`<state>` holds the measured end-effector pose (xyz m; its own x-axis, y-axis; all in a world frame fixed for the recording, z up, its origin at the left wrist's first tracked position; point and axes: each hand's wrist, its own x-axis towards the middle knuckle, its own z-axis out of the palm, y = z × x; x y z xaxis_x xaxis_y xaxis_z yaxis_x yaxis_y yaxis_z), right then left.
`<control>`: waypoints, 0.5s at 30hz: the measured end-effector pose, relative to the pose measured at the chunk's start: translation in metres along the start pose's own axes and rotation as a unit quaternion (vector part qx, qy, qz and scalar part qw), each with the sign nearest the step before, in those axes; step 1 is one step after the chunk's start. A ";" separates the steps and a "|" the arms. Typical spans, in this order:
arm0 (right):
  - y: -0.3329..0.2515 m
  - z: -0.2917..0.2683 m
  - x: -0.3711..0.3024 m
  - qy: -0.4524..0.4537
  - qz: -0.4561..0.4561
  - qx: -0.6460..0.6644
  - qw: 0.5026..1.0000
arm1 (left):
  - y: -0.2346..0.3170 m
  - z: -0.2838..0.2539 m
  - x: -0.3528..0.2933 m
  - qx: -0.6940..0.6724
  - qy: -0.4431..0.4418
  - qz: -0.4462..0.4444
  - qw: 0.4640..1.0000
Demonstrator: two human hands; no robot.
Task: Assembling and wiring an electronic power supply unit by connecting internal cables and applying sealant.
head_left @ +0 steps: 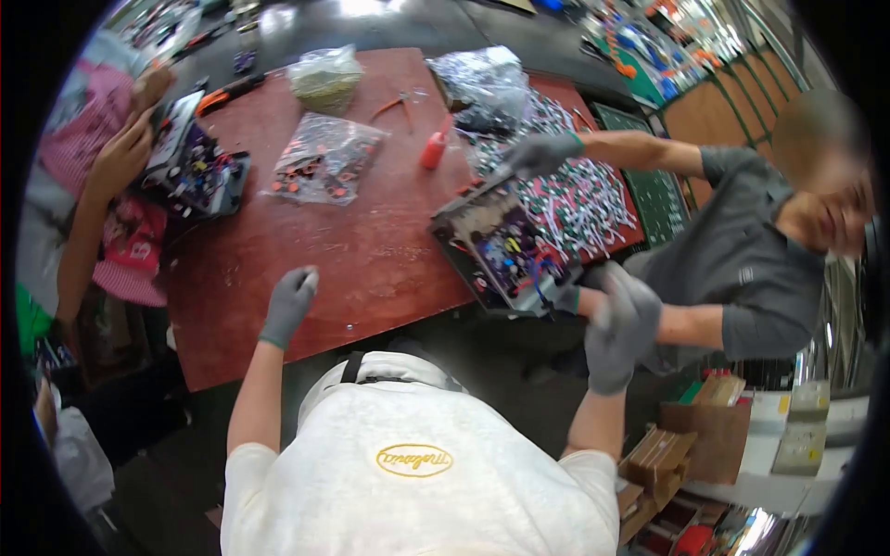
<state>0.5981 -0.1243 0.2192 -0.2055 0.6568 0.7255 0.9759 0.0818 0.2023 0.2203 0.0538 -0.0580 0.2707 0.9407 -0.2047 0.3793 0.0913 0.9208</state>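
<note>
My left hand, in a grey glove with a green cuff, hovers at the near left of the red table. Its fingers are curled together; whatever they may hold is too small to make out. My right hand, also gloved in grey, is raised on the right and smeared by motion. Beside it, a co-worker in grey gloves holds a tilted open metal case at the table's edge. Circuit boards, wires and small components show inside. My right hand overlaps the co-worker's near forearm; contact cannot be told.
A clear bag of orange-and-black parts, a bag of yellowish pieces, orange-handled pliers and a red bottle lie around the table. White cable pieces heap at right. Another person at left handles a second electronics case. Cardboard boxes stand lower right.
</note>
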 end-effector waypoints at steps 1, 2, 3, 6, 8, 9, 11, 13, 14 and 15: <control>-0.015 -0.009 -0.007 0.097 0.016 -0.005 0.995 | -0.023 -0.012 -0.018 -0.019 0.000 -0.056 0.998; -0.026 -0.008 -0.013 0.194 0.035 -0.002 0.980 | -0.037 -0.019 -0.041 -0.023 0.022 -0.062 0.998; -0.035 0.006 -0.020 0.277 0.045 0.029 0.959 | -0.048 -0.028 -0.065 -0.044 0.051 -0.096 0.993; -0.091 0.070 -0.001 0.333 0.131 0.219 0.908 | -0.070 -0.047 -0.107 -0.023 0.137 -0.103 0.985; -0.137 0.100 0.021 0.163 0.162 0.340 0.912 | -0.061 -0.056 -0.138 0.063 0.190 -0.069 0.977; -0.155 0.120 0.026 0.159 0.150 0.416 0.882 | -0.045 -0.061 -0.146 0.102 0.212 -0.061 0.970; -0.183 0.140 0.037 0.120 0.079 0.453 0.880 | -0.034 -0.070 -0.169 0.110 0.238 -0.101 0.960; -0.206 0.156 0.040 0.067 0.027 0.479 0.875 | -0.039 -0.072 -0.196 0.095 0.298 -0.103 0.944; -0.216 0.158 0.042 0.054 -0.003 0.515 0.856 | -0.043 -0.072 -0.208 0.102 0.309 -0.117 0.938; -0.229 0.163 0.044 0.007 -0.016 0.524 0.851 | -0.048 -0.073 -0.221 0.109 0.319 -0.131 0.932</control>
<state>0.3779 0.0084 0.0975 -0.2280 0.6334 0.7395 0.4976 0.7286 -0.4706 0.0777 -0.1342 -0.0327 -0.4120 0.9047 -0.1090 0.5486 0.3418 0.7630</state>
